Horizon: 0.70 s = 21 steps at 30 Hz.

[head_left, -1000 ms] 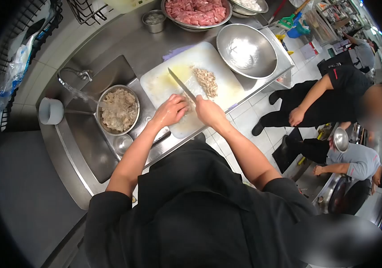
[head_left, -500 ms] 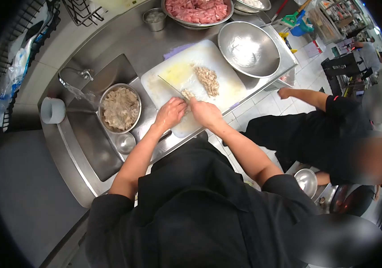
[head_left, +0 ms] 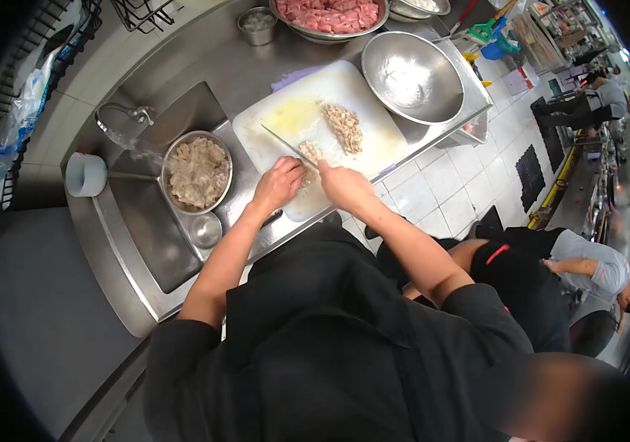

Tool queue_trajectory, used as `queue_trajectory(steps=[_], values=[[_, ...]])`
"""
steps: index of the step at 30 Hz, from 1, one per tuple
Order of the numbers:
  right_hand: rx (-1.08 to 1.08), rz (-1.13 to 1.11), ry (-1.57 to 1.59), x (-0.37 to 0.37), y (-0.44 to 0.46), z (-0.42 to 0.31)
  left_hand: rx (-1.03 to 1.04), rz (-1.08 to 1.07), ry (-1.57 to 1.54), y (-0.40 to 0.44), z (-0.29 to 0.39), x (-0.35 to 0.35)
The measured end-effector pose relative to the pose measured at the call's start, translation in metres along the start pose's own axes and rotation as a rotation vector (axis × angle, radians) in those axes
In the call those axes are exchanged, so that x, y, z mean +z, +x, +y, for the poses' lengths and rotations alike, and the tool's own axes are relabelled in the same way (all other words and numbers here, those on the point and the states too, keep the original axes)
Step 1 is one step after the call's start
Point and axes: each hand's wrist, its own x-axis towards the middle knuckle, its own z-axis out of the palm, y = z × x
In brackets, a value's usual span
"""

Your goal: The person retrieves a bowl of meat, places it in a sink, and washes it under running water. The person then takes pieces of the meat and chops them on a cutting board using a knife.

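Note:
My right hand is wrapped round the handle of a knife, whose blade points up and left over the white cutting board. Beside it, my left hand has its fingers bent together at the board's near part; whatever lies under them is too small to name. A small heap of chopped pale food touches the blade's far side. Further right on the board lies a larger chopped pile. An empty steel bowl stands at the board's right corner.
Left of the board, water runs from a faucet beside a bowl of pale meat in the sink. A small bowl sits below it. Pink meat fills a bowl at the back. Co-workers, one in grey, are at right.
A bit of chopped food now shows beside the blade, and the knife has shifted slightly left. The co-worker in black has moved down, close behind my right arm.

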Motion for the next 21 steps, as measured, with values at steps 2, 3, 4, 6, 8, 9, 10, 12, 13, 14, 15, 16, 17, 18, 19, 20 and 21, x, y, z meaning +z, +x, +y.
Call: queue_trajectory(steps=[2, 3, 4, 6, 8, 9, 10, 12, 13, 14, 15, 16, 17, 18, 19, 20, 21], values=[[0.036, -0.04, -0.02, 0.001, -0.027, 0.004, -0.011, 0.025, -0.001, -0.002, -0.004, 0.005], [0.068, -0.073, -0.036, 0.003, -0.037, 0.005, -0.019, 0.03, -0.005, -0.003, -0.002, 0.006], [0.106, -0.079, -0.037, 0.014, -0.037, 0.005, -0.017, 0.037, -0.008, -0.003, -0.001, 0.006], [0.053, -0.004, 0.0, 0.042, -0.009, 0.011, -0.017, 0.036, -0.013, -0.006, -0.002, 0.007], [-0.003, 0.072, 0.036, 0.043, 0.015, 0.009, -0.006, 0.049, -0.022, -0.007, -0.005, 0.009], [0.008, 0.051, 0.054, 0.034, 0.027, 0.003, -0.002, 0.05, -0.016, -0.006, -0.003, 0.005], [0.023, 0.031, 0.074, 0.027, 0.032, -0.001, -0.017, 0.038, -0.04, -0.007, 0.001, 0.002], [0.026, 0.03, 0.078, 0.015, 0.022, -0.004, -0.028, 0.032, -0.064, -0.004, 0.0, -0.002], [0.032, 0.014, 0.081, 0.01, 0.013, -0.005, -0.014, 0.039, -0.049, -0.005, -0.001, -0.003], [0.035, 0.009, 0.076, 0.003, 0.004, -0.008, -0.001, 0.048, -0.035, -0.006, -0.002, -0.002], [0.065, -0.049, 0.044, -0.004, -0.005, -0.012, -0.006, 0.05, -0.041, -0.006, -0.001, -0.003], [0.094, -0.106, 0.011, -0.007, -0.012, -0.013, 0.024, 0.037, 0.009, -0.005, -0.001, -0.004], [0.093, -0.112, 0.007, -0.006, -0.019, -0.012, 0.056, 0.022, 0.06, -0.004, 0.0, -0.006], [0.084, -0.124, -0.014, -0.005, -0.025, -0.011, 0.049, 0.026, 0.057, -0.005, -0.002, -0.004], [0.072, -0.137, -0.036, -0.003, -0.03, -0.011, 0.038, 0.022, 0.035, -0.007, -0.003, -0.003], [0.068, -0.143, -0.041, 0.003, -0.032, -0.012, 0.027, 0.016, 0.014, -0.01, -0.003, -0.002], [0.086, -0.118, -0.025, 0.013, -0.031, -0.012, 0.022, 0.022, 0.014, -0.011, -0.004, -0.002]])
